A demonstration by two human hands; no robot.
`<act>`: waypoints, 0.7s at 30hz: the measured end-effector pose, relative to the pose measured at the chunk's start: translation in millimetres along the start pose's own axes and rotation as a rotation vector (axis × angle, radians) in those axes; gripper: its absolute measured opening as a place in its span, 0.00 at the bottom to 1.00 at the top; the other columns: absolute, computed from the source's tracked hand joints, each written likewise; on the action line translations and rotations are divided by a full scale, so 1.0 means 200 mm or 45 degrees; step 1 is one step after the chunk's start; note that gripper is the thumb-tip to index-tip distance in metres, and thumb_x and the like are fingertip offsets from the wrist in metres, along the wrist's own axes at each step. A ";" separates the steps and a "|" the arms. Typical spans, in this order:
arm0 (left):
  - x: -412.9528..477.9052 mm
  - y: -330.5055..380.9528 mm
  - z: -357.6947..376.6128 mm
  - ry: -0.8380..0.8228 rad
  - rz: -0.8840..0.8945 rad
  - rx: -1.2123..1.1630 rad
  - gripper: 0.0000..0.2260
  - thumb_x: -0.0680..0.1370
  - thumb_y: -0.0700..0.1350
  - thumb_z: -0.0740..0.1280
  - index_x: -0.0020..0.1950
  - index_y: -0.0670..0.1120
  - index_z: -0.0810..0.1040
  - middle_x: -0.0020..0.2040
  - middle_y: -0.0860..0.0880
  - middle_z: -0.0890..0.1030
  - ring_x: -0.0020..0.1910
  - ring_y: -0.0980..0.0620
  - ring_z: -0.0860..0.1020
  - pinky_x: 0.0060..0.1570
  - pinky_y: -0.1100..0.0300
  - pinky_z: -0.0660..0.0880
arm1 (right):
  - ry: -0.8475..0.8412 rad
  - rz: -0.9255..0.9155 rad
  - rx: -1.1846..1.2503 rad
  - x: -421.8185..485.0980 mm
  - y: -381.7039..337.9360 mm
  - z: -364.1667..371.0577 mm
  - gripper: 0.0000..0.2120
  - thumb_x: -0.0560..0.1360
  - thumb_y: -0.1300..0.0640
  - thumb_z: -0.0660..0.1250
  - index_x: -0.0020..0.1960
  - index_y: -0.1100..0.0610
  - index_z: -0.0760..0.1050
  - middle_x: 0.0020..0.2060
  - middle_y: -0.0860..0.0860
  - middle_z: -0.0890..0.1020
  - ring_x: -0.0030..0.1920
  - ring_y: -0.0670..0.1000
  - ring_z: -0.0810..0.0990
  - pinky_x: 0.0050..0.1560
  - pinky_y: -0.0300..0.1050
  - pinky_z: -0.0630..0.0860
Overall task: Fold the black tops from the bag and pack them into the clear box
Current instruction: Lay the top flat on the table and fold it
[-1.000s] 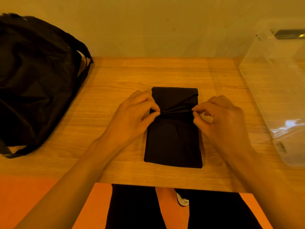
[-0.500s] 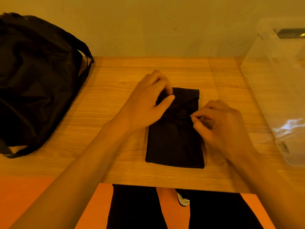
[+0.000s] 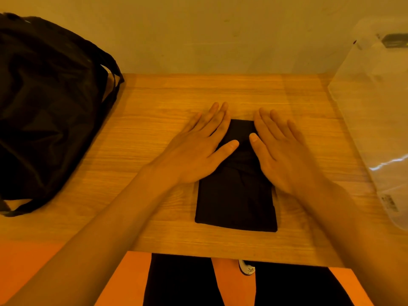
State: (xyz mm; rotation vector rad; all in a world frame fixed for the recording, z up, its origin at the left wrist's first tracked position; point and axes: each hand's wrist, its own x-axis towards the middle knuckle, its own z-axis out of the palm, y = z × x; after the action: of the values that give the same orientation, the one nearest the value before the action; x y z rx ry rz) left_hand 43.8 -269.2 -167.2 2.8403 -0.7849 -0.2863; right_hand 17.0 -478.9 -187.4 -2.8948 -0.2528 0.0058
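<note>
We have the black top (image 3: 236, 202) folded into a narrow upright rectangle, lying flat on the wooden table (image 3: 154, 102), its near edge close to the table's front edge. Both hands are down on its far half. The left hand (image 3: 198, 149) lies flat over the top's left edge, fingers straight and spread, palm partly on cloth and partly on wood, fingertips reaching just beyond the top's far edge. The right hand (image 3: 284, 155) mirrors it over the top's right edge, also flat with straight fingers. Nothing is gripped here; both palms press the cloth. The two thumbs point inward across the fabric, close together but apart, and a few creases gather just nearer us than the thumbs. The near half of the top is uncovered and looks smooth.

Well to the left of the top, a big black bag (image 3: 48, 107) slumps on the table, its strap looping off the side. Well to the right of the top stands the clear box (image 3: 375, 120), a small label (image 3: 389, 203) on its near wall; whether it holds anything, we can't tell. Beyond the top rises a plain wall (image 3: 198, 29). Nearer than the top, below the table's front edge, we see dark trousers (image 3: 181, 281), an orange floor (image 3: 26, 261) and a white shoe (image 3: 246, 267).
</note>
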 end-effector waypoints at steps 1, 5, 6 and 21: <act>-0.01 -0.01 0.00 -0.007 -0.005 -0.030 0.36 0.78 0.68 0.35 0.82 0.51 0.35 0.82 0.55 0.33 0.78 0.60 0.31 0.78 0.57 0.34 | -0.006 0.006 -0.009 0.00 0.01 0.00 0.36 0.78 0.36 0.30 0.83 0.50 0.44 0.82 0.47 0.48 0.81 0.47 0.43 0.80 0.50 0.41; -0.08 -0.07 -0.03 0.093 -0.044 -0.486 0.28 0.84 0.64 0.43 0.83 0.57 0.43 0.81 0.62 0.42 0.77 0.70 0.39 0.76 0.69 0.39 | -0.022 0.016 0.091 -0.01 0.01 -0.04 0.36 0.79 0.35 0.33 0.83 0.49 0.44 0.82 0.46 0.47 0.81 0.48 0.42 0.79 0.48 0.40; -0.09 -0.10 -0.04 0.188 -0.088 -0.605 0.25 0.86 0.60 0.47 0.83 0.58 0.48 0.81 0.64 0.48 0.77 0.71 0.44 0.74 0.73 0.43 | 0.000 0.026 0.136 0.00 0.00 -0.06 0.35 0.79 0.35 0.35 0.83 0.49 0.45 0.82 0.47 0.47 0.81 0.48 0.41 0.78 0.47 0.39; 0.10 -0.28 -0.11 0.280 0.056 -0.737 0.14 0.77 0.36 0.72 0.58 0.51 0.83 0.48 0.58 0.78 0.48 0.54 0.78 0.51 0.64 0.76 | -0.223 -0.287 -0.156 0.02 -0.20 -0.08 0.35 0.76 0.29 0.34 0.80 0.40 0.37 0.81 0.49 0.39 0.80 0.51 0.35 0.80 0.56 0.39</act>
State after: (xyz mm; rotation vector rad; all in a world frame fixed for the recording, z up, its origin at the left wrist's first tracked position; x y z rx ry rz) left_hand 92.5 -230.5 -161.3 2.2597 -0.5970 -0.1562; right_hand 15.1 -444.2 -162.7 -2.9707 -0.6304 0.2122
